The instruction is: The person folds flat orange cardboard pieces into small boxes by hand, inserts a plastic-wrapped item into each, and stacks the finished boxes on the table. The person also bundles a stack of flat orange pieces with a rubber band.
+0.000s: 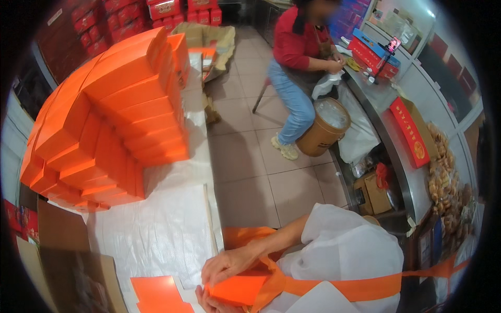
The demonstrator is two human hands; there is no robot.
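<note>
An orange cardboard box [237, 290] is held against my front at the table's edge. My right hand [228, 266] reaches across from the right with its fingers bent over the box's top edge. Lower down, at the frame's bottom, my left hand [211, 302] grips the near corner of the same box; part of it is cut off. Beside them lies a flat orange cardboard piece [159, 293] on the white-covered table [151, 235]. A tall stack of orange boxes [109, 115] stands farther along this table.
Across the tiled floor [245, 156], a seated person [300, 62] handles a white bag [327, 83] beside a brown drum [323, 128]. A metal counter [386, 99] runs along the right with a red box [409, 133]. Open brown cartons [62, 235] stand left of the table.
</note>
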